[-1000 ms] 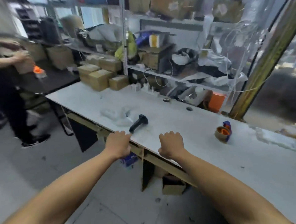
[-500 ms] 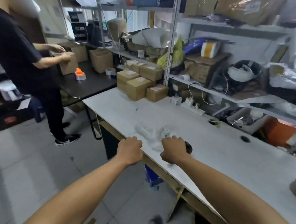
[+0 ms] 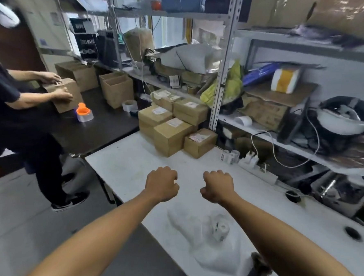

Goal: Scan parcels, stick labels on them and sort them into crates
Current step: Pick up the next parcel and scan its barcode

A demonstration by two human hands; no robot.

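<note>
The head view looks down over a white worktable (image 3: pixel 123 162), taken here as the landmark. At the table's far left corner, against the metal shelf upright, stands a cluster of brown cardboard parcels with white labels (image 3: pixel 171 125). The left hand (image 3: pixel 161 182) and the right hand (image 3: pixel 219 185) hang above the table's middle, both curled into loose fists and holding nothing; neither touches the table or any parcel.

The relation the next move turns on: the parcels lie straight ahead of both fists, beyond them toward the table's far end, with bare tabletop between. The nearest box, a small carton with a pink-and-white label (image 3: pixel 199 142), sits a little nearer the right hand than the left, its longer side running roughly along the table's back edge. A reach forward with either hand should meet it, the right having the shorter path.

On the near part of the table, between the forearms, lies crumpled clear plastic wrap with a small white label roll (image 3: pixel 219 229); the black handheld scanner (image 3: pixel 257 267) pokes out under the right forearm at the table's near edge.

Compared with half a second ago, the view has swung toward the parcels: they loom larger and closer, the fists have moved from the table's edge to over its middle, and the scanner has dropped behind the hands.
</note>
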